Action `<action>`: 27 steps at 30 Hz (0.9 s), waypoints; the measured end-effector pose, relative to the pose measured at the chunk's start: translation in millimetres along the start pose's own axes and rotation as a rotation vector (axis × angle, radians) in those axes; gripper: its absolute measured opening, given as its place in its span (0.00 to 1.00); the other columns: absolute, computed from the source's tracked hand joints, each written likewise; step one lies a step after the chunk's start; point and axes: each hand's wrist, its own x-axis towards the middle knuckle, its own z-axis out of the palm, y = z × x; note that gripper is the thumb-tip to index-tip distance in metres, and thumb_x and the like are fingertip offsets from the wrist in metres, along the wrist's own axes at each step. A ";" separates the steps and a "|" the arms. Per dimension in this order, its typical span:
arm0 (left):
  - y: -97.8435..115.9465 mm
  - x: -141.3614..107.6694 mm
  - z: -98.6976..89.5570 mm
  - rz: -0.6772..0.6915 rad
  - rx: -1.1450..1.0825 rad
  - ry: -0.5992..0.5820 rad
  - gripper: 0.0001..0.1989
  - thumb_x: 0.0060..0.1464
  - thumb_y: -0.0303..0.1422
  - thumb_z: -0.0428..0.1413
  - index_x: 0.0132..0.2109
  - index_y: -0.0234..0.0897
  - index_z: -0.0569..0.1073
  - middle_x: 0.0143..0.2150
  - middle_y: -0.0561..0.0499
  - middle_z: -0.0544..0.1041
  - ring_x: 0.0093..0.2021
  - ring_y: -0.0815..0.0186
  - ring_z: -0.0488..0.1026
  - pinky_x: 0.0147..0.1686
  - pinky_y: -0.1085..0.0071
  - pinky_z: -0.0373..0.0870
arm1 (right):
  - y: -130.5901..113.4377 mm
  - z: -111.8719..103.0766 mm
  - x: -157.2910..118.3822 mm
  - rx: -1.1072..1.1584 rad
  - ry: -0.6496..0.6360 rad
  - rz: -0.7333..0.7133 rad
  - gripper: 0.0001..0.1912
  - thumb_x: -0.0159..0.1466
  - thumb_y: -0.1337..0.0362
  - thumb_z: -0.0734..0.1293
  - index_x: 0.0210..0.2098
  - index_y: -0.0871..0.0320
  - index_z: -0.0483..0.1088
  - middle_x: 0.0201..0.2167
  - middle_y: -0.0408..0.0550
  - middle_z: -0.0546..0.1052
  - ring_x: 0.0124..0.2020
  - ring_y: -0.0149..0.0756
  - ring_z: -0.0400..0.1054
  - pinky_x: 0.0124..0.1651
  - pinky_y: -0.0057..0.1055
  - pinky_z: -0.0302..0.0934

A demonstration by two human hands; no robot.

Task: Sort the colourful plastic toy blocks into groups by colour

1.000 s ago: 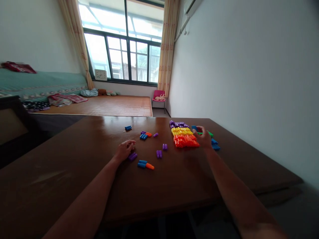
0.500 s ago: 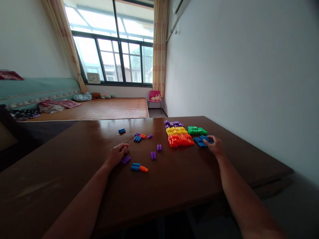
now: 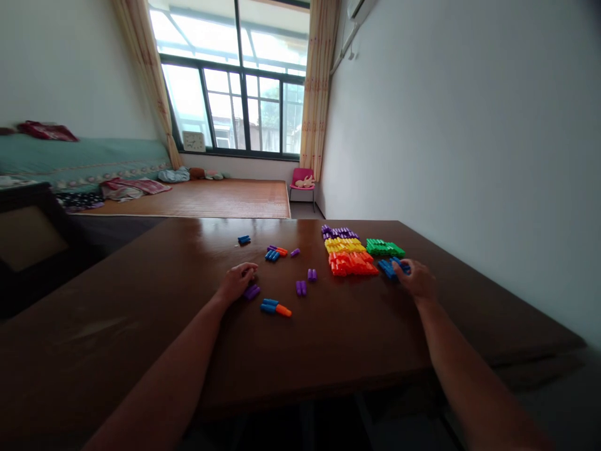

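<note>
My right hand (image 3: 417, 279) is at the blue pieces (image 3: 389, 269) on the right, its fingers closed around one or more of them. My left hand (image 3: 238, 282) rests on the table with curled fingers; what they hold, if anything, is too small to make out. Just below those fingers lie purple pieces (image 3: 251, 292). Orange-red pieces (image 3: 352, 264), yellow pieces (image 3: 345, 245) and dark purple pieces (image 3: 340, 233) form stacked rows beside green pieces (image 3: 385, 247). Two blue pieces with an orange one (image 3: 276, 307) lie nearer me.
On the brown table (image 3: 347, 338) are loose purple pieces (image 3: 301, 288), a blue and orange group (image 3: 272, 255) and a small blue pair (image 3: 244, 239). Beyond stand a bed platform (image 3: 225, 197) and a pink chair (image 3: 303, 178). A white wall rises at the right.
The camera view has turned slightly left, so everything sits further right. My right hand has shifted slightly over the blue pieces. My left hand has kept nearly the same place beside the purple pieces.
</note>
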 end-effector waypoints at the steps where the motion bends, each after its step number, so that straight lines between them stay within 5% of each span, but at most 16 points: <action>1: -0.7 0.1 0.8 0.010 0.008 0.004 0.19 0.56 0.39 0.46 0.45 0.35 0.76 0.36 0.48 0.80 0.33 0.63 0.76 0.33 0.70 0.70 | -2.5 -0.2 0.1 0.028 0.063 -0.023 0.26 0.62 0.44 0.57 0.42 0.58 0.73 0.40 0.54 0.77 0.40 0.44 0.68 0.40 0.37 0.59; 4: -0.7 0.0 2.4 0.020 0.027 0.009 0.17 0.56 0.37 0.47 0.45 0.36 0.76 0.38 0.48 0.80 0.34 0.64 0.76 0.35 0.71 0.70 | -22.1 -0.6 0.2 0.117 0.158 -0.173 0.22 0.63 0.50 0.56 0.42 0.60 0.72 0.39 0.54 0.77 0.38 0.42 0.68 0.43 0.37 0.59; 7: 2.9 -1.6 2.7 0.009 0.071 0.017 0.16 0.57 0.35 0.48 0.45 0.37 0.77 0.39 0.49 0.81 0.36 0.64 0.76 0.37 0.71 0.69 | -66.6 0.3 -1.5 0.216 0.096 -0.426 0.19 0.65 0.54 0.57 0.44 0.59 0.71 0.41 0.53 0.76 0.41 0.42 0.68 0.49 0.38 0.59; 13: 5.0 -4.6 4.9 0.017 0.138 0.039 0.14 0.57 0.33 0.49 0.45 0.40 0.78 0.41 0.49 0.80 0.38 0.63 0.76 0.39 0.72 0.68 | -206.8 17.0 -13.3 0.350 -0.182 -0.792 0.18 0.66 0.65 0.57 0.52 0.56 0.69 0.50 0.50 0.73 0.51 0.41 0.64 0.55 0.38 0.59; 19: -2.9 -2.9 7.0 0.038 0.038 0.051 0.14 0.58 0.32 0.48 0.43 0.37 0.78 0.38 0.49 0.80 0.35 0.66 0.75 0.36 0.73 0.67 | -325.9 47.0 -16.4 0.195 -0.490 -0.984 0.28 0.61 0.72 0.61 0.61 0.52 0.62 0.61 0.49 0.65 0.59 0.43 0.58 0.55 0.41 0.58; 23: -4.7 -1.9 7.8 0.035 -0.011 0.039 0.14 0.58 0.32 0.48 0.43 0.37 0.77 0.32 0.50 0.80 0.33 0.67 0.75 0.35 0.74 0.67 | -361.3 58.2 -10.5 0.057 -0.589 -1.003 0.26 0.64 0.73 0.57 0.58 0.48 0.65 0.61 0.47 0.65 0.58 0.45 0.58 0.53 0.42 0.58; 27: -5.6 0.2 9.4 0.028 -0.019 0.044 0.14 0.58 0.32 0.49 0.43 0.37 0.78 0.31 0.50 0.80 0.32 0.67 0.75 0.34 0.74 0.67 | -363.2 60.0 -8.0 0.006 -0.614 -1.045 0.21 0.64 0.72 0.58 0.54 0.53 0.68 0.57 0.51 0.70 0.55 0.45 0.60 0.51 0.39 0.59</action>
